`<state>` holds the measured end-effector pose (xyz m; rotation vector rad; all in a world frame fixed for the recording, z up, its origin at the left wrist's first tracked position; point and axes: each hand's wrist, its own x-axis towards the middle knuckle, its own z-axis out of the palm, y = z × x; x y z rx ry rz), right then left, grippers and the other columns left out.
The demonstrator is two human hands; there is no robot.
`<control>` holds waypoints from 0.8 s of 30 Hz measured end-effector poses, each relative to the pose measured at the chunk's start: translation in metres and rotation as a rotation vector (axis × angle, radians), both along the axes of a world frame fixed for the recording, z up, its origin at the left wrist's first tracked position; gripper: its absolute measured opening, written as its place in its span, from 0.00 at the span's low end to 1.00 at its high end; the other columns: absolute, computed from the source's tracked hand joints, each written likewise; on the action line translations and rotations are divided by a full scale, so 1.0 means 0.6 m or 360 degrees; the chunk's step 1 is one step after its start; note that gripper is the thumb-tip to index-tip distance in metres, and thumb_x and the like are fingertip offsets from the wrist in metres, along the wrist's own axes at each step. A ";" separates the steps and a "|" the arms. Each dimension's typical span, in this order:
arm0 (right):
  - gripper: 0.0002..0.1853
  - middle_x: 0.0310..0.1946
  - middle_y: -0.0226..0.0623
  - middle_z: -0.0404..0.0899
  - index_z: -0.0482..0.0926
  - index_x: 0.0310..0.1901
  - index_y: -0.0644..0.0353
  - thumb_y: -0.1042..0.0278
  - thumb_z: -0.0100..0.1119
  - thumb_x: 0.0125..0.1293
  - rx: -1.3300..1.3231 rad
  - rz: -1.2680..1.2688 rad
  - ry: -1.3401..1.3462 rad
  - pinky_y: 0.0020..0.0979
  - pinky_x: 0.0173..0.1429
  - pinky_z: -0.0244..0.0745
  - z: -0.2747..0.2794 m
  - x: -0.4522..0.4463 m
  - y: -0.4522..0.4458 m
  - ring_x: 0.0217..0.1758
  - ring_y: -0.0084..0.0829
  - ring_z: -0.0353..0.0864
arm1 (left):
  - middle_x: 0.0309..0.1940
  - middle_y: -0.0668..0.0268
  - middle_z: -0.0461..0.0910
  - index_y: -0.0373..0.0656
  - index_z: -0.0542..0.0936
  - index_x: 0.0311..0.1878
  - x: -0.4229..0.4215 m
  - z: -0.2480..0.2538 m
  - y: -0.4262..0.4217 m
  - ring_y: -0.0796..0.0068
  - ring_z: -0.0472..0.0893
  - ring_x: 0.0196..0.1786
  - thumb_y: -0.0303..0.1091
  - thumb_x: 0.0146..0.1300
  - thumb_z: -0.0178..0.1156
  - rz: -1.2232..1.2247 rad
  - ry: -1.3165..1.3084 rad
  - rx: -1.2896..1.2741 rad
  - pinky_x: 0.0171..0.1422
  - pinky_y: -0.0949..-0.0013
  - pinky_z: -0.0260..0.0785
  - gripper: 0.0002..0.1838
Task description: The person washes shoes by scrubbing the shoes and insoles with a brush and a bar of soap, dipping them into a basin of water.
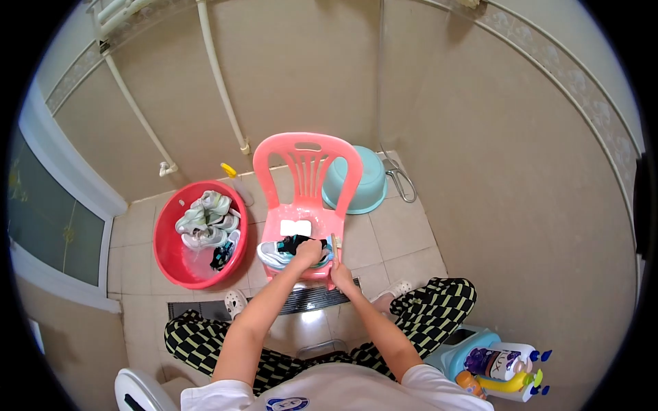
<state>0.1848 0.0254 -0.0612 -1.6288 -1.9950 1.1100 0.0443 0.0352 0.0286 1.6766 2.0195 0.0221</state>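
A sneaker (277, 252), white at one end with black and teal parts, lies on its side on the seat of a small pink plastic chair (274, 222). My left hand (310, 253) is closed on the sneaker's dark upper and holds it against the seat. My right hand (340, 275) grips a scrubbing brush (334, 245) by its handle at the sneaker's right end; its bristles are mostly hidden. Behind the sneaker, a white block that looks like soap (295, 227) rests on the wet seat.
Several shoes (205, 218) sit in a red tub (164, 246) on the left. A yellow-topped bottle (236, 183) stands behind it. An upturned teal basin (360, 181) is behind the chair. A floor drain grate (308, 300) lies below; detergent bottles (497, 363) stand at lower right.
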 end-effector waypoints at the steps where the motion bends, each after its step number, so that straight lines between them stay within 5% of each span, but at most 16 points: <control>1: 0.33 0.24 0.62 0.74 0.75 0.31 0.72 0.46 0.26 0.67 -0.0052 0.0003 0.0013 0.48 0.37 0.71 0.010 -0.004 0.005 0.32 0.56 0.76 | 0.35 0.51 0.79 0.37 0.80 0.36 -0.009 -0.007 0.001 0.54 0.79 0.39 0.55 0.56 0.51 -0.0202 0.0071 -0.0047 0.43 0.58 0.71 0.26; 4: 0.34 0.27 0.63 0.74 0.75 0.31 0.72 0.45 0.26 0.66 -0.0552 -0.0033 0.0004 0.50 0.41 0.69 0.043 -0.008 0.021 0.37 0.59 0.74 | 0.35 0.51 0.79 0.36 0.79 0.34 -0.016 -0.014 0.004 0.55 0.79 0.40 0.57 0.57 0.49 -0.0287 0.0075 -0.0186 0.45 0.59 0.70 0.28; 13: 0.33 0.25 0.63 0.73 0.75 0.29 0.73 0.47 0.29 0.67 -0.0013 -0.0087 0.0115 0.50 0.39 0.69 0.023 -0.007 -0.035 0.34 0.59 0.75 | 0.34 0.46 0.77 0.33 0.77 0.31 -0.033 -0.072 0.002 0.50 0.77 0.41 0.58 0.57 0.47 -0.0077 -0.0278 0.0029 0.46 0.56 0.67 0.30; 19: 0.32 0.26 0.64 0.73 0.73 0.30 0.73 0.48 0.29 0.67 -0.0171 -0.0272 0.0086 0.51 0.41 0.68 0.020 -0.021 -0.065 0.35 0.61 0.73 | 0.38 0.45 0.76 0.33 0.76 0.37 -0.034 -0.082 0.004 0.49 0.75 0.46 0.56 0.57 0.50 -0.0008 -0.0343 -0.0047 0.51 0.57 0.64 0.29; 24: 0.29 0.28 0.65 0.74 0.71 0.34 0.72 0.49 0.30 0.67 -0.0231 -0.0363 0.0080 0.52 0.42 0.67 0.014 -0.025 -0.094 0.36 0.61 0.73 | 0.41 0.42 0.74 0.31 0.75 0.42 -0.019 -0.078 0.011 0.45 0.73 0.48 0.58 0.56 0.49 0.0420 -0.0445 0.0020 0.54 0.57 0.63 0.32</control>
